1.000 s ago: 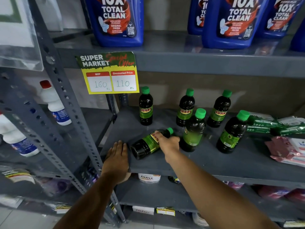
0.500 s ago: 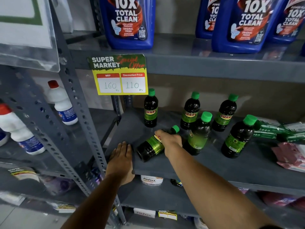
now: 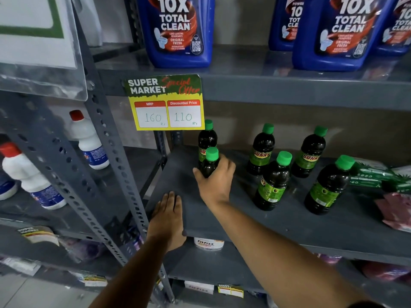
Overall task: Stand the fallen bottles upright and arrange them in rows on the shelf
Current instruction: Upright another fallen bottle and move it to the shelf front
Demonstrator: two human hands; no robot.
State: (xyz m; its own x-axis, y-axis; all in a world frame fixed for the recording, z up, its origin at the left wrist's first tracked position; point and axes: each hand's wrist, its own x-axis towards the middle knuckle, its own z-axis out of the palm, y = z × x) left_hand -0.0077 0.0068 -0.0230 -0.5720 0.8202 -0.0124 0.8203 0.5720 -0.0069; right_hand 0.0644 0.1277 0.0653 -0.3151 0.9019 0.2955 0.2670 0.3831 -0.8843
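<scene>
My right hand grips a dark bottle with a green cap, now upright, at the left of the grey shelf. Directly behind it stands another bottle. Further right stand two back bottles and two front ones, all upright. My left hand lies flat on the shelf's front left corner, holding nothing.
A yellow price tag hangs from the upper shelf, which carries big blue cleaner jugs. Green and pink packets lie at the shelf's right. White bottles stand on the neighbouring rack, left of a perforated post.
The bottle in my right hand has gone from lying on its side to standing upright, moved back in front of the left rear bottle. My left hand has stayed put.
</scene>
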